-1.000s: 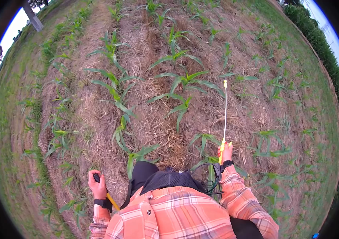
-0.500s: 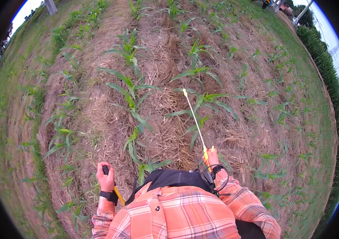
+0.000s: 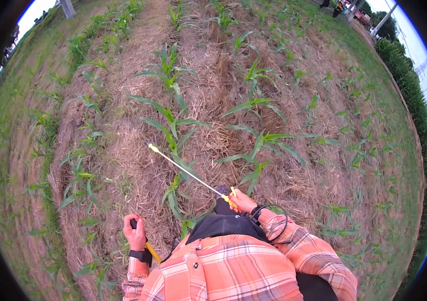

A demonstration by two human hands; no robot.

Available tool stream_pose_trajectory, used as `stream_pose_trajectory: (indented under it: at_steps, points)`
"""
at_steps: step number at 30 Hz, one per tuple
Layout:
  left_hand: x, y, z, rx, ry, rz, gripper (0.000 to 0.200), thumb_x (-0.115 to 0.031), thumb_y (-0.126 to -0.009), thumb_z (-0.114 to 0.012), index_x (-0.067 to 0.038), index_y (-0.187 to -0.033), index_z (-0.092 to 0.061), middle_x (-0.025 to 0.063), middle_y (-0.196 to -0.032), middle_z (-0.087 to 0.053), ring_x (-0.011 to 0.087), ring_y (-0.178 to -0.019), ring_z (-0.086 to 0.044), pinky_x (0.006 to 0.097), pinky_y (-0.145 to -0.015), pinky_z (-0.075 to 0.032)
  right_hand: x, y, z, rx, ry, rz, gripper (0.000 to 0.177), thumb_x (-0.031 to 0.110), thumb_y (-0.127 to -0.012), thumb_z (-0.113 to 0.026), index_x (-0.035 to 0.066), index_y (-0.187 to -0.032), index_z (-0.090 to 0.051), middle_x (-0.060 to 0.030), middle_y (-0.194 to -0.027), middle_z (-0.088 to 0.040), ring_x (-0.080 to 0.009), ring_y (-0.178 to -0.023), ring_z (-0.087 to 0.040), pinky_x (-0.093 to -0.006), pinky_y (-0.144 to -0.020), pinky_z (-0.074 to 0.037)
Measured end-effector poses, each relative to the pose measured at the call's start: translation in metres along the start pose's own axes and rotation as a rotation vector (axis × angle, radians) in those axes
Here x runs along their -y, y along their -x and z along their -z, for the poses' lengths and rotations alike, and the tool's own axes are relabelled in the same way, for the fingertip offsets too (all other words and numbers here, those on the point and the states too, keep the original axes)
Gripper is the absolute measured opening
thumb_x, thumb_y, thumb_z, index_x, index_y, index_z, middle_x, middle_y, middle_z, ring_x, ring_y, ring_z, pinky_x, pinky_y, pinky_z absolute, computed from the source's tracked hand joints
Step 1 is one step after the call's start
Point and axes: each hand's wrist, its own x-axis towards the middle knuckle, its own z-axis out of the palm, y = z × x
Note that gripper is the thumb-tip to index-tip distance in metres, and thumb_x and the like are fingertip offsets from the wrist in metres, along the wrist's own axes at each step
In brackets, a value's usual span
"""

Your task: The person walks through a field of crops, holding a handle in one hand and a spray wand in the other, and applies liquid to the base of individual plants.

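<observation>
Right hand (image 3: 242,200): fingers closed round the yellow grip of a spray wand (image 3: 188,174), near centre, its thin shaft slanting far-left to a nozzle (image 3: 151,147) low over the straw mulch (image 3: 123,150). Left hand (image 3: 135,235): fingers wrapped on the black knob of a pump lever (image 3: 151,251), near left. Step in hand, by judgement: spraying between rows. A further sweep would call for keeping the nozzle clear of leaves. Black hose (image 3: 275,208) loops at the right wrist. Maize plants (image 3: 173,125) cross the wand's line. Whether spray is issuing cannot be told.
</observation>
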Motion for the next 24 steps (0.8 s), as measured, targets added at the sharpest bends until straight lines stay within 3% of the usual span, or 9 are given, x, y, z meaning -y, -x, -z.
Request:
stream_pose_trajectory:
  at_steps: [4, 12, 15, 17, 18, 20, 24]
  points:
    - [-0.004, -0.020, -0.010, -0.053, -0.031, -0.047, 0.008, -0.003, -0.077, -0.050, -0.008, -0.077, -0.044, -0.0031, -0.059, -0.042, 0.0026, -0.040, -0.037, 0.0175, -0.034, -0.029, 0.001, -0.027, 0.026, -0.046, -0.003, 0.044, 0.019, 0.028, -0.086, -0.040, 0.010, -0.091, -0.034, -0.0042, -0.059, -0.053, -0.0068, -0.038, -0.044, -0.0189, -0.031, -0.033]
    - [-0.036, -0.092, -0.078, -0.031, -0.083, -0.113, 0.010, 0.001, -0.076, -0.047, -0.007, -0.075, -0.043, -0.0027, -0.063, -0.042, 0.0023, -0.042, -0.034, 0.0175, -0.035, -0.026, -0.005, -0.081, 0.132, -0.437, -0.129, -0.012, 0.018, 0.026, -0.086, -0.040, 0.009, -0.089, -0.034, -0.0076, -0.056, -0.052, -0.0112, -0.034, -0.044, -0.0213, -0.027, -0.031]
    - [-0.038, -0.124, -0.106, -0.021, -0.129, -0.118, 0.010, 0.003, -0.075, -0.048, -0.007, -0.074, -0.044, -0.0027, -0.064, -0.041, 0.0026, -0.047, -0.035, 0.0177, -0.039, -0.027, 0.004, -0.080, 0.171, -0.540, -0.319, 0.027, 0.019, 0.026, -0.086, -0.040, 0.008, -0.088, -0.034, -0.0092, -0.056, -0.052, -0.0126, -0.034, -0.045, -0.0225, -0.027, -0.032]
    - [-0.031, -0.141, -0.115, 0.029, -0.237, -0.252, 0.011, 0.000, -0.078, -0.047, -0.009, -0.078, -0.041, -0.0027, -0.066, -0.042, 0.0017, -0.041, -0.035, 0.0159, -0.034, -0.029, 0.008, -0.079, 0.195, -0.625, -0.367, 0.062, 0.017, 0.024, -0.085, -0.039, 0.007, -0.089, -0.035, -0.0095, -0.056, -0.052, -0.0140, -0.034, -0.045, -0.0230, -0.029, -0.033]
    - [-0.040, -0.144, -0.125, 0.030, -0.237, -0.252, 0.011, 0.000, -0.078, -0.047, -0.009, -0.078, -0.041, -0.0027, -0.066, -0.042, 0.0017, -0.041, -0.035, 0.0159, -0.034, -0.029, 0.011, -0.078, 0.207, -0.651, -0.414, 0.041, 0.018, 0.024, -0.084, -0.040, 0.007, -0.089, -0.035, -0.0096, -0.057, -0.052, -0.0144, -0.035, -0.044, -0.0237, -0.029, -0.033]
    - [-0.060, -0.153, -0.146, 0.002, -0.189, -0.170, 0.010, 0.003, -0.074, -0.049, -0.005, -0.075, -0.044, -0.0027, -0.065, -0.040, 0.0038, -0.054, -0.034, 0.0181, -0.047, -0.028, 0.013, -0.081, 0.231, -0.716, -0.475, 0.042, 0.019, 0.025, -0.084, -0.039, 0.007, -0.088, -0.035, -0.0097, -0.056, -0.052, -0.0143, -0.034, -0.044, -0.0243, -0.029, -0.033]
    - [-0.070, -0.169, -0.162, 0.013, -0.148, -0.120, 0.009, 0.001, -0.075, -0.051, -0.005, -0.076, -0.044, -0.0025, -0.065, -0.040, 0.0047, -0.054, -0.034, 0.0189, -0.048, -0.029, 0.013, -0.083, 0.270, -0.908, -0.605, 0.077, 0.020, 0.025, -0.085, -0.037, 0.005, -0.088, -0.036, -0.0091, -0.056, -0.051, -0.0138, -0.033, -0.042, -0.0252, -0.027, -0.030]
